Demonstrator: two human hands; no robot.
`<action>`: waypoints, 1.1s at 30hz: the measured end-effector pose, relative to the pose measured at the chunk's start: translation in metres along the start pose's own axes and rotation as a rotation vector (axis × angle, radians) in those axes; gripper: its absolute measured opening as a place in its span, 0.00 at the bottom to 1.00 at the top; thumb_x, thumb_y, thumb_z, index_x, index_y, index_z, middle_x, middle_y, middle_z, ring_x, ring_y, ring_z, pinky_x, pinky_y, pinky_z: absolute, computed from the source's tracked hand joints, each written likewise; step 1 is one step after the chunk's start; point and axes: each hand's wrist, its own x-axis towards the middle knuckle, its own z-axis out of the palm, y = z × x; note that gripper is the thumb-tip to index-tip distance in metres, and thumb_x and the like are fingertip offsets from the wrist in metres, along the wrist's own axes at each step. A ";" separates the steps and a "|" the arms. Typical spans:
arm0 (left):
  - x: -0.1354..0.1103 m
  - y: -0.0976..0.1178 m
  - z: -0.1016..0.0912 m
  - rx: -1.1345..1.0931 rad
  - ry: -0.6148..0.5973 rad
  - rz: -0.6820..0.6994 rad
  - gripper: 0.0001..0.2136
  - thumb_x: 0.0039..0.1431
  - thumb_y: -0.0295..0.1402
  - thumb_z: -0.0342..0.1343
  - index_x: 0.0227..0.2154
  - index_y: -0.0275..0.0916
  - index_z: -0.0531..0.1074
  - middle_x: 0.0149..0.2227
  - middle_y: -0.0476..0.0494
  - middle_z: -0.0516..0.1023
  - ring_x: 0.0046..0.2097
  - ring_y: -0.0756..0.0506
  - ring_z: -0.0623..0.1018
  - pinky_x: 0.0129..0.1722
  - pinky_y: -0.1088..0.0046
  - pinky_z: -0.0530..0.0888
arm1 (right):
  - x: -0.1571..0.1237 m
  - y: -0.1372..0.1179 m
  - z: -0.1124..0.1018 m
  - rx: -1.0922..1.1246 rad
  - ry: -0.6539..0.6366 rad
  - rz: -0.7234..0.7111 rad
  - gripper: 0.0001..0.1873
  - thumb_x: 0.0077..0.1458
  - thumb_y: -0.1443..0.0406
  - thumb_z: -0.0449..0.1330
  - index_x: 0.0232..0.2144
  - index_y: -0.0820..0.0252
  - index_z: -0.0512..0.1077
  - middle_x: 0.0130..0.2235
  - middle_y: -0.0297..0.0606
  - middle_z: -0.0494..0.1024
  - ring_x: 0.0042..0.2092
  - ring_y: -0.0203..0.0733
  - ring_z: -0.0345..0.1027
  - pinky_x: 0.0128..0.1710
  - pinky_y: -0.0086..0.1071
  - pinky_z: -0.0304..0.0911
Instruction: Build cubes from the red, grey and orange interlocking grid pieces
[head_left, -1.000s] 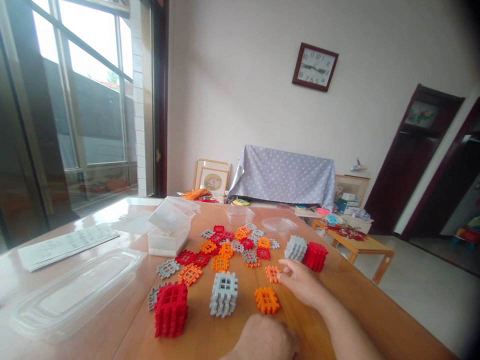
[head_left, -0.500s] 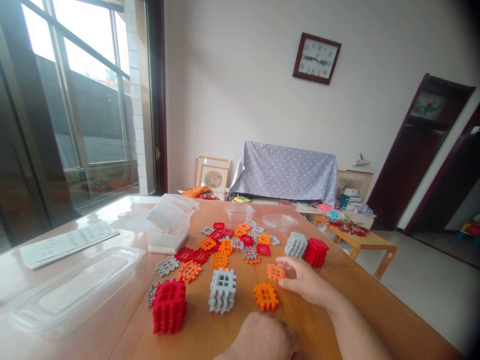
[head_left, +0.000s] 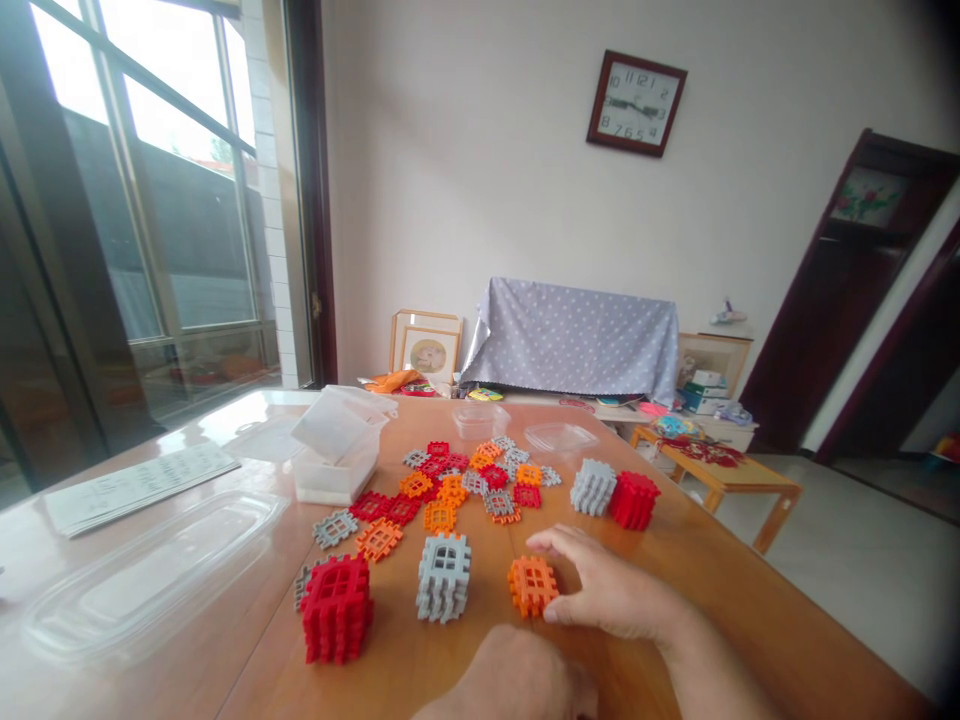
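My right hand (head_left: 604, 590) is at the right side of a short stack of orange lattice window pieces (head_left: 533, 586). Its fingers are apart, with the thumb at the stack's near right corner and the fingertips just beyond it. My left hand (head_left: 517, 675) rests on the table at the near edge, back upward; its fingers are hidden. Left of the orange pieces stand a taller grey stack (head_left: 443, 578) and a red stack (head_left: 337, 608). Farther back on the right, another grey stack (head_left: 594, 487) stands beside another red stack (head_left: 634, 500).
Loose red, orange and grey lattice pieces (head_left: 440, 516) lie scattered mid-table. Behind them are a clear plastic box (head_left: 337, 470), a small clear tub (head_left: 480, 421) and a clear lid (head_left: 561, 438). A long clear lid (head_left: 157, 575) and printed sheets (head_left: 142, 488) lie left.
My right hand has moved nearer and set the orange lattice piece it held onto the orange stack, and its fingers now hold nothing. The left hand has barely moved.
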 end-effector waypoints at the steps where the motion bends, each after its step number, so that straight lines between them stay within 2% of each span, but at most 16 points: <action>1: 0.000 0.000 0.000 0.001 -0.002 -0.014 0.09 0.58 0.31 0.55 0.32 0.46 0.80 0.31 0.48 0.84 0.31 0.44 0.83 0.29 0.74 0.74 | 0.001 -0.001 0.001 -0.018 -0.005 -0.007 0.36 0.42 0.61 0.70 0.56 0.50 0.69 0.55 0.39 0.71 0.57 0.52 0.64 0.59 0.41 0.58; 4: 0.000 0.003 -0.008 0.001 -0.042 -0.068 0.10 0.57 0.29 0.55 0.33 0.47 0.81 0.32 0.48 0.84 0.33 0.44 0.82 0.33 0.73 0.75 | 0.004 -0.003 0.005 -0.068 -0.021 -0.017 0.39 0.40 0.61 0.71 0.57 0.49 0.68 0.54 0.39 0.72 0.56 0.52 0.63 0.59 0.41 0.58; 8: -0.005 0.006 -0.023 -0.053 -0.118 -0.149 0.10 0.57 0.33 0.54 0.36 0.45 0.80 0.38 0.43 0.85 0.39 0.38 0.83 0.34 0.68 0.77 | 0.010 -0.003 0.013 -0.101 0.015 -0.028 0.34 0.41 0.65 0.68 0.53 0.49 0.70 0.50 0.37 0.73 0.52 0.49 0.66 0.54 0.38 0.60; 10: -0.005 0.003 -0.022 -0.087 -0.050 -0.178 0.11 0.58 0.34 0.52 0.36 0.44 0.80 0.39 0.44 0.84 0.40 0.38 0.83 0.36 0.66 0.77 | 0.012 0.001 0.016 -0.117 0.052 -0.024 0.30 0.41 0.66 0.67 0.50 0.49 0.71 0.47 0.36 0.73 0.49 0.47 0.67 0.52 0.36 0.61; 13: -0.001 -0.007 -0.009 -0.143 0.107 -0.251 0.09 0.55 0.34 0.52 0.34 0.43 0.77 0.36 0.44 0.83 0.38 0.39 0.82 0.38 0.66 0.77 | 0.017 0.013 0.015 -0.148 0.136 0.009 0.28 0.42 0.67 0.65 0.49 0.51 0.72 0.46 0.37 0.73 0.49 0.47 0.66 0.51 0.36 0.60; 16: 0.004 -0.015 0.004 -0.319 0.336 -0.325 0.10 0.52 0.27 0.51 0.37 0.40 0.73 0.40 0.42 0.80 0.41 0.41 0.79 0.40 0.69 0.75 | 0.019 0.028 0.010 -0.133 0.189 0.045 0.27 0.43 0.67 0.64 0.49 0.53 0.72 0.48 0.39 0.73 0.50 0.48 0.66 0.53 0.37 0.60; 20: 0.010 -0.016 0.012 -0.851 0.676 -0.394 0.15 0.50 0.23 0.50 0.43 0.37 0.69 0.46 0.37 0.76 0.49 0.42 0.75 0.52 0.68 0.70 | 0.018 0.037 0.003 -0.082 0.133 0.030 0.30 0.43 0.66 0.65 0.53 0.53 0.70 0.51 0.39 0.73 0.54 0.50 0.64 0.56 0.38 0.58; 22: 0.015 -0.016 0.014 -1.186 0.747 -0.391 0.21 0.51 0.25 0.53 0.50 0.35 0.68 0.52 0.34 0.75 0.56 0.40 0.73 0.59 0.65 0.66 | 0.016 0.036 0.002 -0.070 0.103 0.017 0.33 0.44 0.66 0.65 0.55 0.51 0.69 0.52 0.39 0.73 0.55 0.50 0.64 0.57 0.39 0.57; 24: 0.019 -0.016 0.014 -1.468 0.734 -0.378 0.29 0.48 0.27 0.56 0.57 0.35 0.64 0.58 0.33 0.72 0.62 0.37 0.68 0.64 0.63 0.61 | 0.014 0.034 0.001 -0.053 0.078 0.013 0.35 0.44 0.65 0.65 0.57 0.50 0.68 0.53 0.39 0.72 0.56 0.51 0.64 0.58 0.40 0.57; 26: 0.022 -0.018 0.014 -1.654 0.693 -0.374 0.35 0.45 0.26 0.56 0.61 0.36 0.61 0.60 0.35 0.70 0.65 0.36 0.65 0.65 0.62 0.60 | 0.011 0.033 0.000 -0.032 0.059 0.015 0.36 0.44 0.65 0.66 0.58 0.50 0.68 0.54 0.39 0.72 0.56 0.51 0.64 0.59 0.40 0.57; 29: 0.023 -0.019 0.011 -1.783 0.668 -0.404 0.39 0.42 0.24 0.55 0.63 0.36 0.58 0.64 0.36 0.67 0.68 0.39 0.61 0.66 0.66 0.59 | 0.008 0.034 -0.002 0.028 0.051 0.022 0.39 0.42 0.64 0.68 0.59 0.51 0.67 0.55 0.40 0.70 0.57 0.51 0.63 0.60 0.40 0.57; 33: 0.022 -0.019 0.009 -1.848 0.661 -0.430 0.42 0.42 0.21 0.53 0.65 0.33 0.52 0.68 0.33 0.57 0.69 0.42 0.59 0.66 0.70 0.59 | 0.002 0.038 -0.006 0.142 0.085 0.109 0.39 0.43 0.64 0.68 0.59 0.55 0.65 0.55 0.43 0.70 0.56 0.50 0.65 0.57 0.39 0.61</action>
